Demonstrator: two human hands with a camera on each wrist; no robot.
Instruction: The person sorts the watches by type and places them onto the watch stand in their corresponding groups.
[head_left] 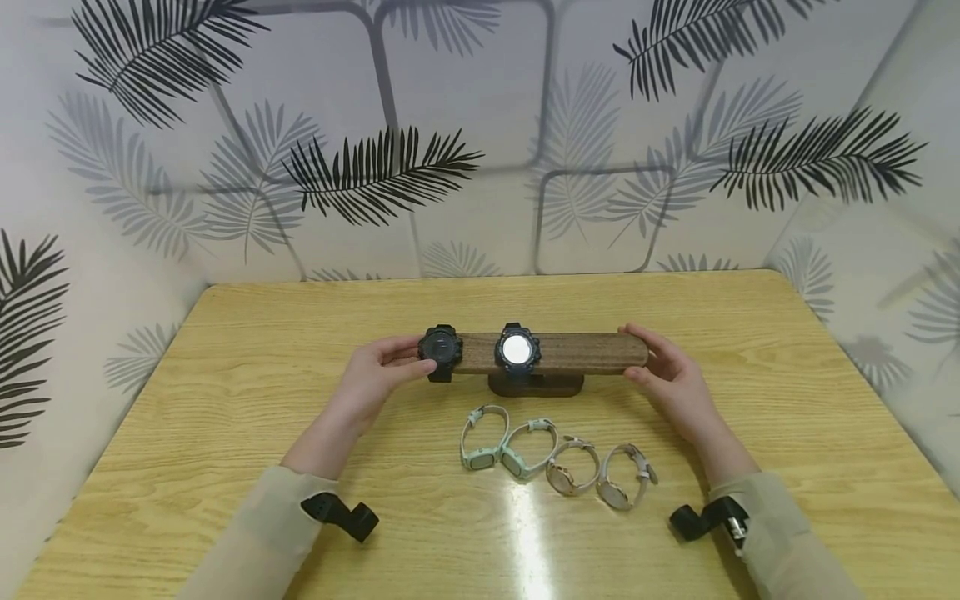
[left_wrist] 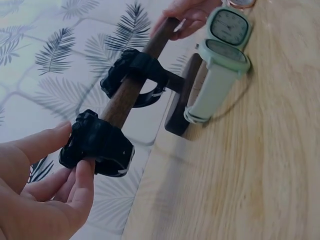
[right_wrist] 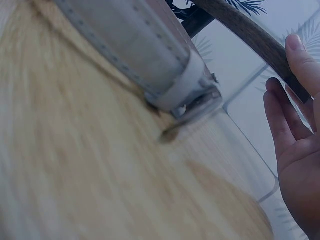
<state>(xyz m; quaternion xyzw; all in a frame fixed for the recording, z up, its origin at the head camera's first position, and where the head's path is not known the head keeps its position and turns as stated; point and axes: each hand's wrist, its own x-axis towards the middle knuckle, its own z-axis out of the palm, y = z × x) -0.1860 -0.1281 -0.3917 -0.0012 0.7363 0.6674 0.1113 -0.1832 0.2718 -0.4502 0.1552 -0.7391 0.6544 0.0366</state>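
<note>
A dark wooden watch stand [head_left: 577,353], a long bar on a short base, stands on the table with two black watches on it. At its left end my left hand [head_left: 367,375] pinches one black watch [head_left: 441,348] between thumb and fingers, the thumb at the case edge. The other black watch [head_left: 517,350], its face bright with glare, sits near the bar's middle. My right hand [head_left: 678,383] holds the bar's right end, thumb in front and fingers behind. In the right wrist view, the bar's tip [right_wrist: 295,85] lies between that thumb and the fingers.
In front of the stand lie several watches in a row: a mint-green watch [head_left: 482,458], a second mint-green watch [head_left: 514,463], a pale-strapped gold watch [head_left: 561,478] and another pale-strapped watch [head_left: 615,495]. Behind the wooden table [head_left: 262,383] hangs a leaf-patterned cloth [head_left: 465,217].
</note>
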